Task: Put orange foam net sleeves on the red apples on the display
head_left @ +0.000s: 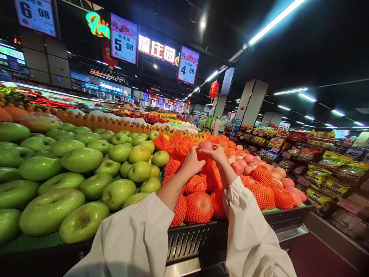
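Note:
Both my hands meet over the middle of the fruit display around one pinkish-red apple (pixel 205 145). My left hand (pixel 192 161) grips it from the left, thumb pointing right. From the other side, the fingers of my right hand (pixel 216 154) curl over it. Orange foam netting lies just under and behind the hands; whether any of it is in my fingers I cannot tell. Below them are apples in orange foam nets (pixel 199 207). Bare pink apples (pixel 245 163) are heaped to the right of my right wrist.
Green apples (pixel 82 157) fill the left side. A black slatted crate edge (pixel 187 244) runs along the front. Behind the fruit stands a low orange picket fence (pixel 86 122). Shelves of packaged snacks (pixel 325 169) line the right, and price signs (pixel 123 38) hang overhead.

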A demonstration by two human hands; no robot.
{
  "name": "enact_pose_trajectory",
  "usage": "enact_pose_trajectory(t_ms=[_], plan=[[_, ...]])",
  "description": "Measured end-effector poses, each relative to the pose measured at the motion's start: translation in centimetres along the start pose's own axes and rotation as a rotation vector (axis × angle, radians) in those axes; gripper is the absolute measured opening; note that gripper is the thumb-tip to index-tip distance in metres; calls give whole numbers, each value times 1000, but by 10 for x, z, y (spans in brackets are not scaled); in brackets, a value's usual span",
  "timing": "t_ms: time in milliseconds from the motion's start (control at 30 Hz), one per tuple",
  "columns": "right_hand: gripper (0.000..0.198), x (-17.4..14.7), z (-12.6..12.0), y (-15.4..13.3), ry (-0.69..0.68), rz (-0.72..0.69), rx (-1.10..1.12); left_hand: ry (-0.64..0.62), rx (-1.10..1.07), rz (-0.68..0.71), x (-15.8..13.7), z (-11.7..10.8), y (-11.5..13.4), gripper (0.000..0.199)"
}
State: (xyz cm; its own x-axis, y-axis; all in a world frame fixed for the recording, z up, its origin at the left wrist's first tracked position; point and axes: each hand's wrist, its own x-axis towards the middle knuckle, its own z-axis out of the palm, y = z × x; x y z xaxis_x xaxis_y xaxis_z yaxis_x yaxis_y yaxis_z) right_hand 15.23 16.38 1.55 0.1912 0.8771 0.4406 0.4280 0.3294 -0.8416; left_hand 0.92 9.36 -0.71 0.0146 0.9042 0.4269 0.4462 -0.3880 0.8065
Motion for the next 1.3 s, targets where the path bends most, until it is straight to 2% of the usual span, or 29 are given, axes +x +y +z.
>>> enact_pose_trajectory(t_ms=[67, 133, 300, 367, 433, 533, 633, 767, 900, 967, 1067, 1167, 1233, 1300], plan=[[82, -6, 0, 2, 37, -13, 57, 11, 63, -24, -1, 0, -1, 66], [82, -9, -4, 4, 73, 0, 115, -23, 134, -49, -2, 2, -1, 62], [69, -12, -13, 7, 176, 144, 323, -314, 317, 37, -11, 4, 0, 20], [60, -12, -13, 8, 174, 190, 438, -399, 374, 68, -14, 3, 0, 19], [52, -12, -11, 10, 160, 222, 546, -419, 398, 71, -15, 3, 0, 25], [47, -12, -8, 13, 138, 258, 657, -318, 356, 112, -11, 4, -2, 25], [46, -14, -8, 12, 105, 279, 742, -131, 248, 176, -5, 6, -3, 9], [52, -18, -11, 10, 100, 268, 755, 199, 72, 162, 1, 2, -2, 12], [59, -20, -13, 8, -10, 179, 643, 583, -78, 184, 3, -4, -3, 12], [62, -21, -14, 8, -59, 106, 565, 719, -166, 190, 5, -6, -5, 9], [69, -23, -14, 5, -140, -109, 302, 745, -270, 154, 7, -5, -6, 25], [70, -28, -13, 4, -366, -370, 15, 665, -321, 104, 7, -5, -5, 43], [72, -31, -12, 5, -565, -446, -101, 627, -335, 71, 6, -4, -3, 49], [73, -32, -10, 8, -683, -455, -165, 608, -340, 32, 4, -4, -2, 49]])
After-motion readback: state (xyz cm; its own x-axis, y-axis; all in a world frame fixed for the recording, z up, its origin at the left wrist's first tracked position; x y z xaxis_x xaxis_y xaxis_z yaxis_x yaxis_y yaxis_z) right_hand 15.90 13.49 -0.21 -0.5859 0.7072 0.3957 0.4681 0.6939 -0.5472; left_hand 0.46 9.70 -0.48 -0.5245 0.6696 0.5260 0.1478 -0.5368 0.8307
